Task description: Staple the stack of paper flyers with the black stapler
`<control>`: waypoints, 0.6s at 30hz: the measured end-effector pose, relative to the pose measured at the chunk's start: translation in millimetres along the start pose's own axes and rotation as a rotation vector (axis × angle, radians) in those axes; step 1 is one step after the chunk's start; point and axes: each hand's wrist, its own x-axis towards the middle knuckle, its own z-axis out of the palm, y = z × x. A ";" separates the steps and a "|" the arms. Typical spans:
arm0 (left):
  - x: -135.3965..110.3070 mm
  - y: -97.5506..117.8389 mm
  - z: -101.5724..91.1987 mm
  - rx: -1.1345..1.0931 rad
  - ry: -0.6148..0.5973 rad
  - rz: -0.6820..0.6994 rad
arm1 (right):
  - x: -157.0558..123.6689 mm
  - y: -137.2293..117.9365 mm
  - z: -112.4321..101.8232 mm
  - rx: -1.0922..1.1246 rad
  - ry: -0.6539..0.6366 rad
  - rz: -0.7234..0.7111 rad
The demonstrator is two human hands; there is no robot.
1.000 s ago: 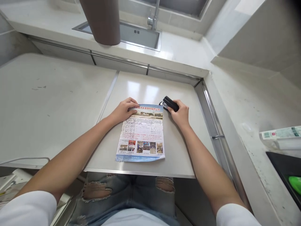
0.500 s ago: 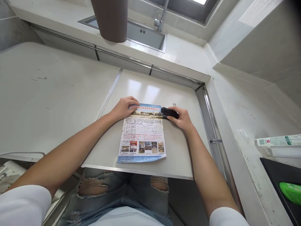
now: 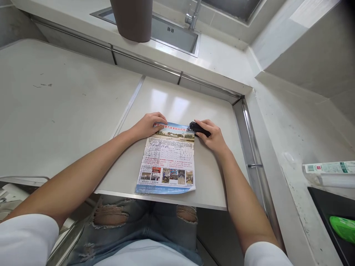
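A printed flyer stack [image 3: 168, 160] with red and blue text and small photos lies on the pale pull-out counter [image 3: 213, 173] in front of me. My left hand [image 3: 146, 125] rests on its top left corner, fingers curled down on the paper. My right hand [image 3: 212, 136] is closed round a black stapler [image 3: 197, 128], whose nose sits over the flyer's top right corner.
A steel sink [image 3: 166, 35] with a tap [image 3: 194, 13] lies beyond the counter, with a brown cylinder [image 3: 133, 18] in front of it. At the right are a white box [image 3: 330, 168] and a green object [image 3: 344, 227] on a dark tray.
My right hand has brought the stapler from beside the flyer onto its top right corner. My left hand has stayed on the top left corner. My view has tilted slightly.
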 end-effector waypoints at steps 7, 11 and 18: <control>-0.7 -0.5 -0.6 -0.010 0.023 0.003 | 1.0 -2.5 0.0 -0.057 -0.048 0.004; -0.5 -2.2 0.7 -0.015 0.016 0.009 | 1.2 -3.6 0.5 -0.125 -0.075 0.032; -1.3 -2.7 1.6 -0.026 0.022 0.012 | 5.9 -21.4 -1.1 -0.281 -0.183 0.167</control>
